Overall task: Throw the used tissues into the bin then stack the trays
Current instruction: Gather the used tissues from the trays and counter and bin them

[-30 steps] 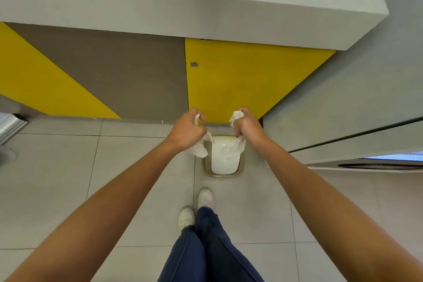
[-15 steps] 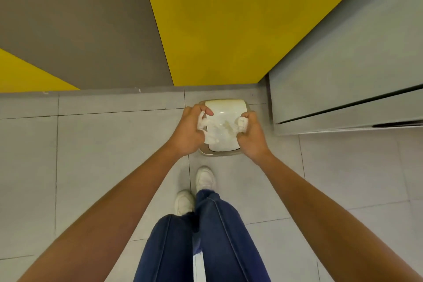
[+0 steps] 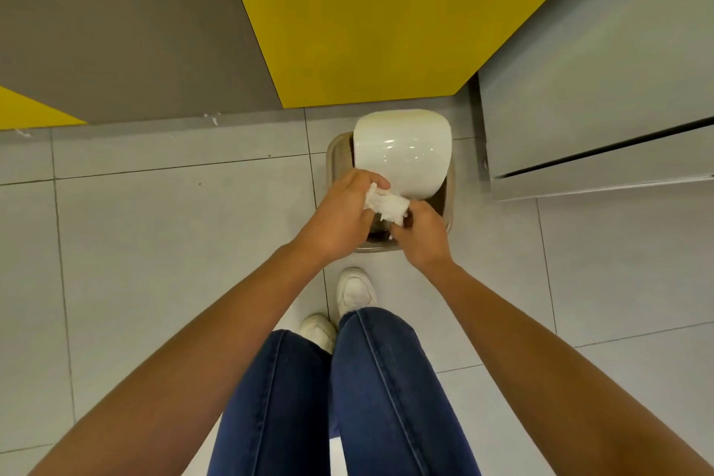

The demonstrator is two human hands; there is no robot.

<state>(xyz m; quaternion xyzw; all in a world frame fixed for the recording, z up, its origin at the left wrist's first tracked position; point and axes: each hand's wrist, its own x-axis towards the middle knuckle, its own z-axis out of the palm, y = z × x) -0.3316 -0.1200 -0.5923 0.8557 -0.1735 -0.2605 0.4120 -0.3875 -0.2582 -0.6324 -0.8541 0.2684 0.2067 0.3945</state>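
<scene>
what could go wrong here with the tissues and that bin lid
The tissues sit bunched between the left hand and right hand at the near edge of the bin, so a piece might fall onto the floor. The tipped-up white lid may swing back onto the hands.

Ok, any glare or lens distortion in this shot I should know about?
Head view: small glare spots on the white bin lid; the tissues are nearly blown out; wide-angle stretch swells the forearms toward the lower corners.
</scene>
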